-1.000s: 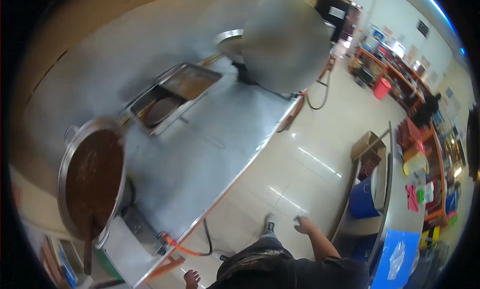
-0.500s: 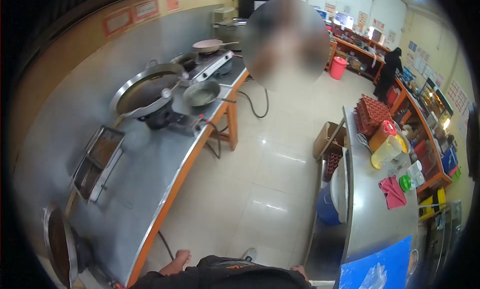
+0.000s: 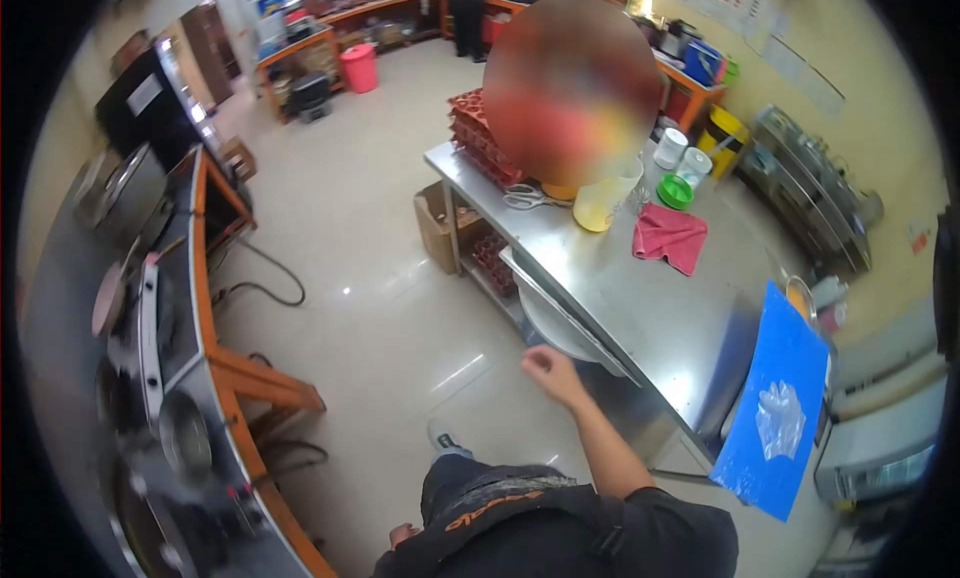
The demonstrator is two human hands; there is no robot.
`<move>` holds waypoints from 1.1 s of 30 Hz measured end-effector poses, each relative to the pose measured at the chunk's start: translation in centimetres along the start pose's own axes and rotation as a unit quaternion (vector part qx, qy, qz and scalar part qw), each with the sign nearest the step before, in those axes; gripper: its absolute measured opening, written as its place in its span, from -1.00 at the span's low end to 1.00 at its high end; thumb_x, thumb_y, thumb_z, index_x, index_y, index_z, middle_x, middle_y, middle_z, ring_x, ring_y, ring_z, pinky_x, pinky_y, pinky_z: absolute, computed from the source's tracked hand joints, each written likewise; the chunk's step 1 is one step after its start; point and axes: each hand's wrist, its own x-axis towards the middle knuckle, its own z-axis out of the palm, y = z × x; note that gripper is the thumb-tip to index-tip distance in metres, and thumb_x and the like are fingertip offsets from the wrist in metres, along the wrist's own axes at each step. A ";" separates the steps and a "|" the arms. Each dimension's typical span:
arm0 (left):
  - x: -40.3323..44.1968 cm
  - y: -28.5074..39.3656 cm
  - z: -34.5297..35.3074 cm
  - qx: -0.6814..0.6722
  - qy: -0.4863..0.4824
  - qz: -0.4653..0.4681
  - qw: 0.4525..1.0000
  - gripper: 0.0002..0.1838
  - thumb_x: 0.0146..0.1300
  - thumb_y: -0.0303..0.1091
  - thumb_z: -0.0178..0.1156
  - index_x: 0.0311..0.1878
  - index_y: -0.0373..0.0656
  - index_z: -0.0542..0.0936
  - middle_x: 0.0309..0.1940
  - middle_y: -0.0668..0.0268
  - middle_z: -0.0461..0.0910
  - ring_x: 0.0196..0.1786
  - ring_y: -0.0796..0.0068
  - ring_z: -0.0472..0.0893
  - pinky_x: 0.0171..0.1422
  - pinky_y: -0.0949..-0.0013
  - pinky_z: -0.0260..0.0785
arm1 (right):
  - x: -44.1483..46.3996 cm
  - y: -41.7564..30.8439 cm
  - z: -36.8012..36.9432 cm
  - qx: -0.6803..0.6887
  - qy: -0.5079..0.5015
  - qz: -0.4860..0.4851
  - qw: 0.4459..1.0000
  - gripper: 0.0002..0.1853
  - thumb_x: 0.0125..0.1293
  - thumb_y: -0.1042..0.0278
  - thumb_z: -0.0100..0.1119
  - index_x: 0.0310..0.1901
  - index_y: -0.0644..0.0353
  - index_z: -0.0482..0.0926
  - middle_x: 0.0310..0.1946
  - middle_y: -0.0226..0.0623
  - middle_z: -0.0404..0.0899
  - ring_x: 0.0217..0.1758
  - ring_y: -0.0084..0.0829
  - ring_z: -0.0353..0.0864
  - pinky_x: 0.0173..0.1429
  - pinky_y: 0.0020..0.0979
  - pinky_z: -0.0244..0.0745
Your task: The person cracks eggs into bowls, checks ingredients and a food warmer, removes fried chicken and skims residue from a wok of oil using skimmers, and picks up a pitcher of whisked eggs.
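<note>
My right hand (image 3: pixel 553 373) hangs over the floor beside the steel table (image 3: pixel 655 323), its fingers loosely curled with nothing seen in them. Nearest to it is a large white round lid or tub top (image 3: pixel 550 323) under the table's edge. Low in the view, my left hand (image 3: pixel 403 533) shows only in part next to my dark apron, and its fingers are hard to make out. On the table's near end lies a blue board (image 3: pixel 765 378) with a clear plastic glove (image 3: pixel 780 418) on it.
The table also bears a red cloth (image 3: pixel 670 238), a green lid (image 3: pixel 675 191), a yellowish pitcher (image 3: pixel 605 200), scissors (image 3: pixel 530 198) and egg trays (image 3: pixel 478 138). To the left, a counter (image 3: pixel 245 418) holds stoves and pans. Hoses (image 3: pixel 285 278) hang near the floor. A person (image 3: pixel 467 18) stands far back.
My view has turned right, toward the steel table. That table now fills more of the middle, while the stove counter has slid to the left edge. My right hand has swung up and forward.
</note>
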 end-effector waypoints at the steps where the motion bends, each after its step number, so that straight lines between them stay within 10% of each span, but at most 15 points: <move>1: 3.0 -1.4 -2.7 -0.047 -0.041 0.027 0.998 -0.79 0.21 -0.26 0.09 -0.25 -0.19 0.55 -0.44 0.24 0.59 -0.44 0.36 0.59 -0.51 0.28 0.43 | 2.7 -0.8 -0.9 0.024 0.052 0.009 0.998 -0.76 0.20 0.27 0.26 -0.15 0.17 0.60 -0.36 -0.33 0.62 -0.27 -0.50 0.56 -0.17 -0.47 0.45; 2: 5.9 -1.4 -5.3 -0.319 -0.050 -0.183 0.929 -0.80 0.20 -0.25 0.09 -0.27 -0.19 0.55 -0.45 0.26 0.58 -0.48 0.41 0.55 -0.53 0.36 0.40 | 5.0 -3.0 -2.3 0.013 0.089 -0.006 0.996 -0.77 0.18 0.29 0.28 -0.16 0.18 0.60 -0.37 -0.38 0.60 -0.28 -0.56 0.53 -0.22 -0.49 0.45; 3: 8.7 3.0 -12.8 -0.553 0.068 -0.370 0.744 -0.80 0.20 -0.24 0.10 -0.28 -0.19 0.54 -0.46 0.28 0.57 -0.52 0.47 0.52 -0.55 0.43 0.37 | 7.2 -6.4 -4.2 0.002 0.127 -0.024 0.992 -0.78 0.16 0.31 0.29 -0.18 0.18 0.60 -0.39 -0.43 0.58 -0.29 -0.61 0.51 -0.26 -0.50 0.45; 6: 21.5 5.0 -25.4 -0.491 0.074 -0.236 0.835 -0.77 0.21 -0.24 0.09 -0.19 -0.18 0.52 -0.40 0.32 0.57 -0.51 0.56 0.47 -0.50 0.48 0.33 | 13.9 -10.9 -11.8 -0.144 0.285 -0.132 0.939 -0.76 0.09 0.40 0.29 -0.18 0.22 0.59 -0.34 -0.24 0.61 -0.34 -0.46 0.57 -0.31 -0.46 0.48; 10: 37.3 12.8 -40.8 -0.465 0.130 -0.056 0.874 -0.80 0.28 -0.27 0.11 -0.20 -0.21 0.55 -0.41 0.34 0.57 -0.44 0.62 0.48 -0.39 0.54 0.32 | 20.1 -14.7 -20.0 -0.430 0.412 -0.096 0.797 -0.39 -0.05 0.09 0.44 0.03 0.17 0.48 -0.02 -0.18 0.50 0.05 -0.18 0.43 0.14 -0.24 0.36; 16: 48.2 37.6 -56.4 -0.327 0.199 0.208 0.900 -0.76 0.23 -0.30 0.20 -0.14 -0.27 0.54 -0.34 0.29 0.60 -0.31 0.53 0.56 -0.19 0.47 0.41 | 30.9 -12.4 -20.4 -0.516 0.327 0.052 0.790 0.11 -0.26 -0.25 0.43 0.34 0.06 0.17 0.38 0.02 -0.03 0.40 0.06 0.00 0.34 0.28 -0.07; 22: 56.1 63.4 -62.1 -0.071 0.300 0.418 0.855 -0.30 -0.06 0.04 0.40 0.04 -0.27 0.44 -0.02 0.14 0.46 0.11 0.21 0.42 0.10 0.19 0.33 | 36.2 -10.7 -20.2 -0.559 0.271 0.176 0.764 0.07 -0.22 -0.08 0.43 0.38 0.03 0.13 0.42 0.13 -0.18 0.46 0.18 -0.17 0.31 0.45 -0.28; 27: 60.5 73.8 -60.7 0.153 0.159 0.266 0.938 0.27 -0.40 0.34 0.43 0.31 -0.34 0.16 0.12 -0.08 0.30 0.19 -0.04 0.34 0.17 -0.05 0.27 | 37.1 -9.4 -22.1 -0.508 0.307 0.263 0.761 0.07 -0.21 0.09 0.41 0.40 0.03 0.07 0.41 0.18 -0.20 0.45 0.25 -0.19 0.28 0.50 -0.32; 33: 62.8 75.5 -58.7 0.202 0.109 0.263 0.937 0.35 -0.46 0.21 0.49 0.38 -0.27 0.01 0.10 -0.12 0.25 0.19 -0.13 0.31 0.13 -0.18 0.27 | 37.0 -8.1 -25.1 -0.535 0.337 0.271 0.726 -0.03 -0.13 0.18 0.37 0.37 0.11 0.11 0.41 0.12 -0.13 0.45 0.17 -0.13 0.33 0.42 -0.25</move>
